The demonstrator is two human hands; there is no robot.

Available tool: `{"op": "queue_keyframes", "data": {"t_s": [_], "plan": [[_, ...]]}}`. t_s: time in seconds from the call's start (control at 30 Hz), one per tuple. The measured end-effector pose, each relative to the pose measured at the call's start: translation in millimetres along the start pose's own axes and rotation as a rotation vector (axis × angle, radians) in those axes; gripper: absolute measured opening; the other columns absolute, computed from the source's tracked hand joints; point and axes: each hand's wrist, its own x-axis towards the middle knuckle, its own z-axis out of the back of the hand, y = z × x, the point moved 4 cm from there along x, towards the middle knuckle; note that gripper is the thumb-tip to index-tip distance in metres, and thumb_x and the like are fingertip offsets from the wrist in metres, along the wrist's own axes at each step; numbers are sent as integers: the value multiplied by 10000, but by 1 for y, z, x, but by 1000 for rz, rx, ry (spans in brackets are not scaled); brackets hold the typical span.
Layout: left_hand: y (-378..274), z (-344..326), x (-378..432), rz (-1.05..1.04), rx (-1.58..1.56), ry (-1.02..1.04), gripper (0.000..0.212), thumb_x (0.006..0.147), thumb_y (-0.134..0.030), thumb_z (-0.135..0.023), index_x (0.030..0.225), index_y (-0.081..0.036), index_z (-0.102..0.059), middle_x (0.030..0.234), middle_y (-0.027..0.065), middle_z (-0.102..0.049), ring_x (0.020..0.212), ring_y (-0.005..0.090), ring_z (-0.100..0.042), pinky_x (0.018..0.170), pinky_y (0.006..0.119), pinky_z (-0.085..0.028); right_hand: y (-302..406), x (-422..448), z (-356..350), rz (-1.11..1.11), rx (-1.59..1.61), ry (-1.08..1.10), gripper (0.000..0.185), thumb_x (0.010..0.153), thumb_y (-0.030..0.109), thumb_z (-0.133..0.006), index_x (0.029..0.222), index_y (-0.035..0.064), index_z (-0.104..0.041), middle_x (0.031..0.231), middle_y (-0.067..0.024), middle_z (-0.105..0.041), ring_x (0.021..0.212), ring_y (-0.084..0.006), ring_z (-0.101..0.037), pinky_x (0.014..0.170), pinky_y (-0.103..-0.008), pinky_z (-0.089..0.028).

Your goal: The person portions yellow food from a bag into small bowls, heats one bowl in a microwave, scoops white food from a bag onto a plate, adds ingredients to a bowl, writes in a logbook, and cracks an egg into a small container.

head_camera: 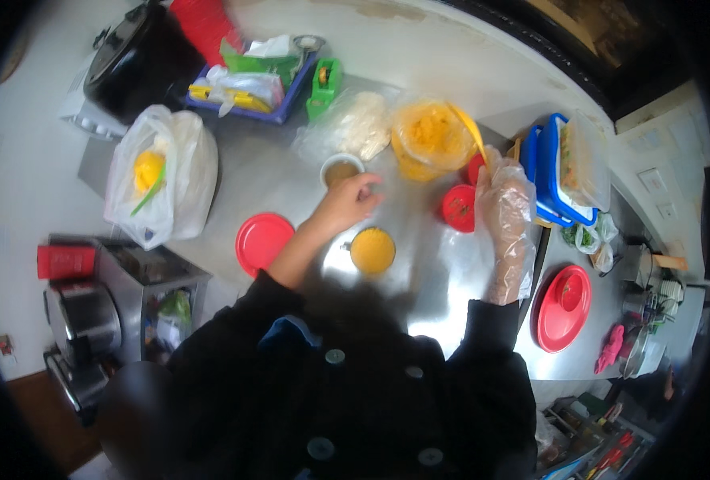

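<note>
My left hand (352, 201) is bare, its fingers loosely curled and apart. It hovers beside a small white cup (341, 169) of brownish liquid and partly covers the cup's near side. Below this hand, a round cup filled with yellow crumbly food (373, 250) stands on the steel table. My right hand (502, 171) wears a clear plastic glove reaching up the forearm. It is by red bowls (459, 207) and the end of a yellow utensil handle (470, 127); whether it grips anything is unclear. The handle leans from an open bag of yellow food (432, 135).
A red plate (264, 243) lies left. Behind are a bag of whitish food (364, 123), a green tape dispenser (324, 87) and a purple tray (280, 111). A white plastic bag (193, 174) stands left; blue-rimmed containers (550, 171) and a red oval tray (547, 318) are right.
</note>
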Motion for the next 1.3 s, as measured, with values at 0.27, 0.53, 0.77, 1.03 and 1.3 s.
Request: {"op": "queue_keyframes", "data": {"t_s": [0.27, 0.53, 0.77, 1.03, 1.3], "plan": [[72, -12, -109, 143, 319, 168, 402, 864, -113, -533, 1243, -80, -403, 816, 106, -552, 696, 197, -565, 676, 324, -470, 6, -2, -16, 127, -113, 174, 146, 802, 149, -545, 897, 91, -639, 753, -133, -599, 667, -327, -584, 615, -419, -474], [95, -42, -122, 245, -337, 134, 177, 925, -149, -473, 1048, -22, -491, 908, 70, -547, 866, 144, -571, 780, 286, -501, 17, 33, -149, 814, -795, -206, 180, 761, 131, -481, 775, 26, -626, 785, -207, -618, 734, -352, -617, 647, -446, -492], [95, 6, -202, 160, -955, -76, 173, 940, -162, -445, 985, -7, -506, 1009, 82, -550, 1001, 197, -563, 940, 330, -444, 86, 75, -79, 360, -392, 693, 299, 789, 220, -556, 964, -14, -620, 989, -217, -610, 903, -365, -593, 795, -424, -466], [92, 187, -385, -3, -884, -425, 179, 920, -199, -487, 951, -27, -527, 941, 67, -579, 935, 201, -601, 881, 350, -493, 267, -1, -12, -342, 2236, 536, 225, 907, 239, -464, 805, 53, -537, 793, -124, -562, 805, -244, -542, 769, -394, -445], [148, 358, -474, -241, -1063, -458, 141, 898, -175, -511, 857, -40, -520, 942, 87, -601, 881, 203, -623, 803, 370, -526, 555, -74, -42, -733, 2499, 937, 256, 878, 240, -455, 674, 86, -454, 641, -65, -427, 666, -217, -443, 623, -357, -399]]}}
